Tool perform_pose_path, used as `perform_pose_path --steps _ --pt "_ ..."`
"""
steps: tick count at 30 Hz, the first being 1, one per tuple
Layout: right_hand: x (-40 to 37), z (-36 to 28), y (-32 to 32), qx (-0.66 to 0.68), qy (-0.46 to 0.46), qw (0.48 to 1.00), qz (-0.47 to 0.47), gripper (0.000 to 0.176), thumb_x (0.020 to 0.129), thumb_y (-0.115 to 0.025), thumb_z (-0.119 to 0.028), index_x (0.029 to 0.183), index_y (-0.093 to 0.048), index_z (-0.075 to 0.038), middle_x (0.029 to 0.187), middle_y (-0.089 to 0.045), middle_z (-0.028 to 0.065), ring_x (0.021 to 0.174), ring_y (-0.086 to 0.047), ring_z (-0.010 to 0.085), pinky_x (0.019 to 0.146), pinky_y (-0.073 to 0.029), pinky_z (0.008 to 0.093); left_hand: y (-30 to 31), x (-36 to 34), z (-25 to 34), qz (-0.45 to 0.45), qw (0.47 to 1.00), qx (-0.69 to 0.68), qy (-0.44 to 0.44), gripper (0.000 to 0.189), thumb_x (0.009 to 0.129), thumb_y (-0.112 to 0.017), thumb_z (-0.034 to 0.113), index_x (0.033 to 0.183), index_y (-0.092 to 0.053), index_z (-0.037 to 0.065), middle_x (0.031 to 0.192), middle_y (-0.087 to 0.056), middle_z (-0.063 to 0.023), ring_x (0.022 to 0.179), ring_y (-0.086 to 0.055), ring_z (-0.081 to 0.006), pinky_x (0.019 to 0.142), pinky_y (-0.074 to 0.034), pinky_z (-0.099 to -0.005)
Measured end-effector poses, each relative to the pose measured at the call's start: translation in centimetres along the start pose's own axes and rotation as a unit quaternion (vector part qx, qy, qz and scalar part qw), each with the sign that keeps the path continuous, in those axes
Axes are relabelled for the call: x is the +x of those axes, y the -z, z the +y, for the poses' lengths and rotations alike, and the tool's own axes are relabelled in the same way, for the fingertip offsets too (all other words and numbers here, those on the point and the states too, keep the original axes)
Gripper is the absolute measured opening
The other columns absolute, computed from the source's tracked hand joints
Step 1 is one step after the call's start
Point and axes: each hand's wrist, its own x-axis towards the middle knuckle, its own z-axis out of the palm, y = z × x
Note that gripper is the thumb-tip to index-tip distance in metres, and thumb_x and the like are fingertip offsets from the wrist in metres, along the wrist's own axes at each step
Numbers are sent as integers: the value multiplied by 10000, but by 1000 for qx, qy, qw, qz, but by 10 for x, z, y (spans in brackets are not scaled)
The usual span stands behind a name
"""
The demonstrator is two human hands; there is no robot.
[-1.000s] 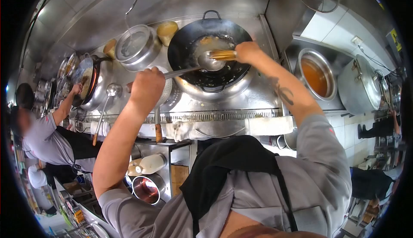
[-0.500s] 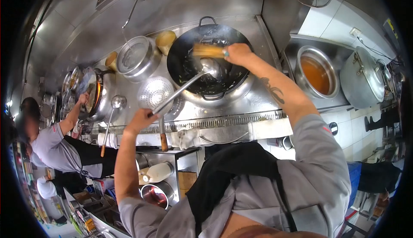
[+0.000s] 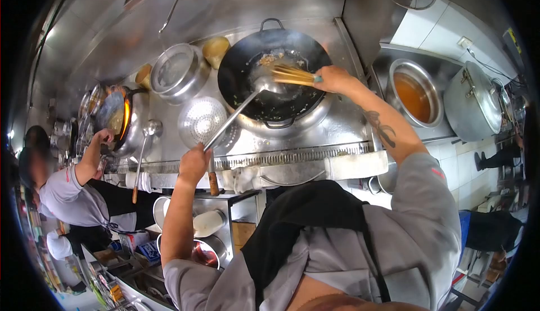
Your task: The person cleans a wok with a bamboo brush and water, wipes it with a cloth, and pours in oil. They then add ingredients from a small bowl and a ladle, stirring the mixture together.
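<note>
My left hand (image 3: 194,162) is closed around the handle of a long steel ladle (image 3: 238,112), whose bowl dips into a black wok (image 3: 236,66). A bamboo wok brush (image 3: 292,75) is gripped at its bound end by my right hand (image 3: 336,79), above the right side of the wok. The brush bristles point left, close to the ladle bowl. Brownish food scraps (image 3: 269,59) and some liquid sit in the far part of the wok, with small bits along its near wall. A perforated skimmer (image 3: 203,115) lies left of the wok, its wooden handle passing below my left hand.
Behind the skimmer stand a steel pot (image 3: 178,69) and a yellowish container (image 3: 215,51). A pot of orange-brown liquid (image 3: 415,100) and a large lidded pot (image 3: 471,104) are at right. At left, a co-worker (image 3: 84,193) works at a flaming wok; another ladle (image 3: 145,156) lies between.
My right hand and the brush have moved right and slightly down, exposing the scraps. My left hand has shifted right and lower, and the ladle bowl has moved slightly left.
</note>
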Motion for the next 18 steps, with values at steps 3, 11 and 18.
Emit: perform_pose_path --steps 3,11,18 --pt "11 25 5 -18 -7 1000 22 363 817 -677 -377 1061 -699 -109 995 -699 143 946 -667 335 844 -526 433 -4 0 -11 32 995 89 -10 276 936 -568 316 961 -548 42 861 -639 -162 790 -654 -342 687 -538 -450" --pt "63 -21 -27 -118 154 977 88 307 815 -674 -315 996 -708 -68 957 -708 143 931 -682 310 815 -541 421 4 3 8 7 990 135 -30 291 939 -564 327 973 -531 40 841 -638 -147 766 -664 -330 675 -550 -437" --pt "20 -7 40 -155 34 987 -9 442 790 -712 -385 1056 -685 -33 976 -697 187 919 -676 341 793 -540 431 5 -1 20 -26 998 41 49 269 885 -613 270 937 -569 10 837 -676 -212 808 -670 -389 714 -535 -500"
